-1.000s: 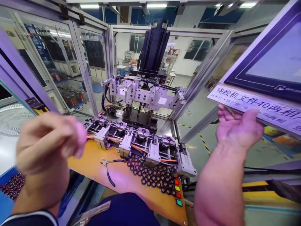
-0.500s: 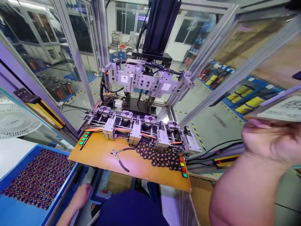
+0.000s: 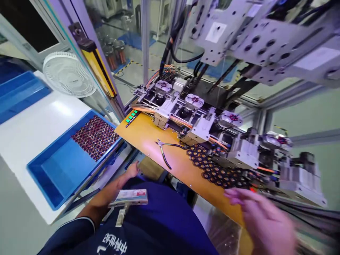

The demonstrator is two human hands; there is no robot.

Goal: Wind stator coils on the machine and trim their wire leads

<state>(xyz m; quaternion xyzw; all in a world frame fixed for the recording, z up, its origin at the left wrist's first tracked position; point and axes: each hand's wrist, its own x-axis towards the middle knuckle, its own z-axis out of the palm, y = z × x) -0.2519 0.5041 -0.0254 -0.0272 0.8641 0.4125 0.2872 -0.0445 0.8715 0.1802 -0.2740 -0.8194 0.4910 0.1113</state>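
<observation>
My right hand (image 3: pixel 261 214) is over the right end of the orange board (image 3: pixel 140 132), blurred by motion. Its fingers point left, close to a lit red button (image 3: pixel 253 188), and nothing shows in them. Whether they touch the board cannot be made out. My left hand (image 3: pixel 132 170) hangs low beside my body with its fingers loosely curled and no object visible in it. Near the right hand, many black rings with copper-coloured windings (image 3: pixel 212 170) lie in a flat group on the board. A pair of cutting pliers (image 3: pixel 164 152) rests left of them with its handles spread.
Behind the board runs a row of clamping fixtures, with round parts seated on metal holders (image 3: pixel 194 100). Metal plates (image 3: pixel 217 32) hang above. At left, a blue tray (image 3: pixel 61 184) holds many small wound parts, and a white fan (image 3: pixel 69 74) stands behind it.
My view has turned left and down and come closer to the board. My right hand has dropped from the upright at the right to the board's right end. My left hand still hangs low.
</observation>
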